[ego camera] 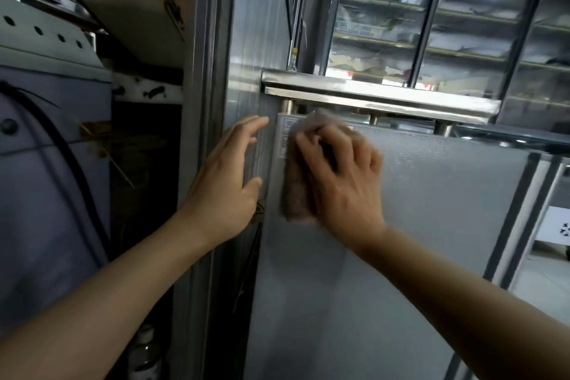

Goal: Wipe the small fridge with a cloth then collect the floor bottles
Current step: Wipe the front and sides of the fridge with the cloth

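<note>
The small grey fridge (416,225) fills the lower right, its flat side panel facing me. My right hand (342,176) presses a brownish cloth (296,194) flat against the panel's upper left corner, partly over a white label (285,136). The cloth and hand are blurred. My left hand (225,182) rests with fingers spread on the grey upright edge just left of the fridge, holding nothing. A clear bottle (145,355) stands low in the dark gap at the bottom left, partly hidden by my left forearm.
A steel shelf (379,95) on short posts sits just above the fridge. Behind it is a glass-fronted cabinet (431,25) with shelves. A grey machine (46,133) with a black cable stands at the left. A grey vertical frame (209,71) separates the two sides.
</note>
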The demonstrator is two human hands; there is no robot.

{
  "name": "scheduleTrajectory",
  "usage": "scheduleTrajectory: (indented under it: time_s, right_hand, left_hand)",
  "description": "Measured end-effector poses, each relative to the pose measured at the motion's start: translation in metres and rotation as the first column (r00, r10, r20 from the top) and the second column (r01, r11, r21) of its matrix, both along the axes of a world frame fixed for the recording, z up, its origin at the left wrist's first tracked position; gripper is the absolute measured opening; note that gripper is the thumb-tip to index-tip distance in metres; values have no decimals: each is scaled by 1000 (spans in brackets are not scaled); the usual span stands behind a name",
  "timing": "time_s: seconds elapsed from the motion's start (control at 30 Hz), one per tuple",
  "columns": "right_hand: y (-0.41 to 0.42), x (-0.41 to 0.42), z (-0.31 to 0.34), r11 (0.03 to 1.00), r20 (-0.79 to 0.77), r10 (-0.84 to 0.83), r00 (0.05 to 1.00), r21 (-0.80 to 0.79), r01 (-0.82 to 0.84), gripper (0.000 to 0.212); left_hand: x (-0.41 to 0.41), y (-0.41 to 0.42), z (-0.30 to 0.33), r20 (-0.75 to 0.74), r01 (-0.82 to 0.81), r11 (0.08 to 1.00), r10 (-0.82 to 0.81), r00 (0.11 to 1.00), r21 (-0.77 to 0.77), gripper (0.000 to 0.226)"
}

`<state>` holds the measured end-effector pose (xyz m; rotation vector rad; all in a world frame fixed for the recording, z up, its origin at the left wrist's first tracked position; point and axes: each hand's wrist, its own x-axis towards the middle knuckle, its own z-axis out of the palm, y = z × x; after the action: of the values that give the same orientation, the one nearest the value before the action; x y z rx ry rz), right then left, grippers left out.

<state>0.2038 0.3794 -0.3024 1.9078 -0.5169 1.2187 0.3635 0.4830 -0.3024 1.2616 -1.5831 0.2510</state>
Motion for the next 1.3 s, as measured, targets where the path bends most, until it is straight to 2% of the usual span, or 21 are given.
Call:
scheduleTrajectory:
  time_s: [0.1, 0.17, 0.23, 0.33, 0.47, 0.57, 0.63, 0.77, 0.87, 0.93, 1.0, 1.07, 1.17, 1.23, 1.3]
  right_hand:
    - [5, -11, -36, 1000, -324, 3, 946, -25, -11, 49]
    - [7, -13, -34, 1000, -376, 14, 926, -1, -16, 48]
    - [9, -3, -14, 1000, -310, 28, 950, 10, -26, 46]
    - [10, 23, 33, 1000, -112, 20, 993, 9, -19, 39]
    - [5, 42, 45, 999, -112, 7, 994, -50, -13, 31]
    - [-2, 33, 4, 993, -262, 17, 965, -111, -48, 32]
    - [-3, 25, -37, 996, -392, -2, 920, -85, -34, 38]
    - [7, 10, -123, 999, -618, -33, 786, -9, 35, 44]
    - [11, -5, -142, 996, -711, -82, 699, -45, 71, 56]
    - [10, -18, -125, 996, -656, -79, 750, -85, 30, 53]
    - [5, -30, -96, 997, -474, -49, 879, -77, 14, 50]
    - [-2, -43, -64, 997, -250, -70, 966, -47, 60, 48]
    - [-11, -58, -50, 993, -5, -119, 993, 28, 119, 50]
    - [-13, -66, -76, 991, 46, -134, 990, 37, 132, 51]
    - [-12, -80, -121, 992, -82, -122, 989, 21, 125, 55]
  left_hand:
    - [2, 4, -9, -44, -26, 999, 26, 999, 21, 73]
    - [3, 7, -13, -82, -43, 999, 45, 996, 25, 72]
    - [4, 9, -15, -114, -50, 998, 53, 992, 32, 72]
    - [9, 9, -18, -144, -67, 998, 67, 987, 5, 72]
    - [14, 11, -27, -153, -118, 993, 113, 982, -21, 71]
    - [13, 16, -36, -134, -129, 992, 126, 983, -14, 71]
    - [10, 21, -41, -122, -128, 992, 127, 984, 1, 69]
    - [2, 29, -59, -105, -133, 990, 138, 985, 48, 68]
    - [-7, 34, -77, -78, -140, 985, 148, 986, 105, 69]
    - [-12, 35, -85, -74, -137, 980, 149, 986, 146, 69]
    - [-17, 32, -90, -74, -138, 973, 154, 985, 185, 69]
    - [-24, 25, -92, -84, -137, 967, 158, 984, 215, 68]
    - [-40, 11, -96, -114, -119, 957, 153, 982, 263, 68]
    - [-51, 2, -100, -133, -136, 950, 179, 975, 281, 72]
    - [-58, -4, -103, -146, -180, 951, 222, 964, 251, 74]
